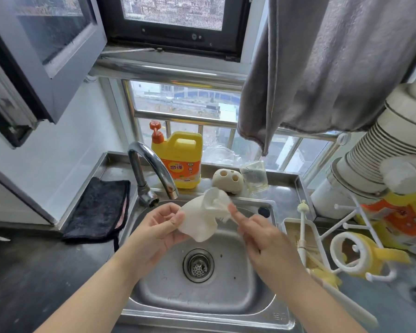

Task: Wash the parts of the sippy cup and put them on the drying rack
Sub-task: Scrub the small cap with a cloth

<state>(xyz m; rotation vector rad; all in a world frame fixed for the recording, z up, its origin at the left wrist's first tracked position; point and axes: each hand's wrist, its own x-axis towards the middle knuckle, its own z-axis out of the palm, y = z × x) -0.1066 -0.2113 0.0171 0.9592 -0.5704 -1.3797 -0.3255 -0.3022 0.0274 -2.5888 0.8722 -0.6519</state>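
Note:
Over the steel sink (247, 294) my left hand (159, 229) grips a translucent white sippy cup body (199, 219), its mouth turned up and to the right. My right hand (259, 234) holds a brush whose white bristles (220, 207) sit at the cup's mouth; its handle (341, 296) runs back past my wrist. A yellow and white cup part (356, 253) hangs on the white drying rack (332, 229) to the right. No water runs from the faucet (151, 169).
A yellow dish soap jug (180, 162), a beige holder with holes (228, 181) and a clear glass (255, 176) stand behind the sink. A thin straw brush (303, 219) stands in the rack tray. A dark cloth (99, 210) lies left; a grey towel (322, 68) hangs above.

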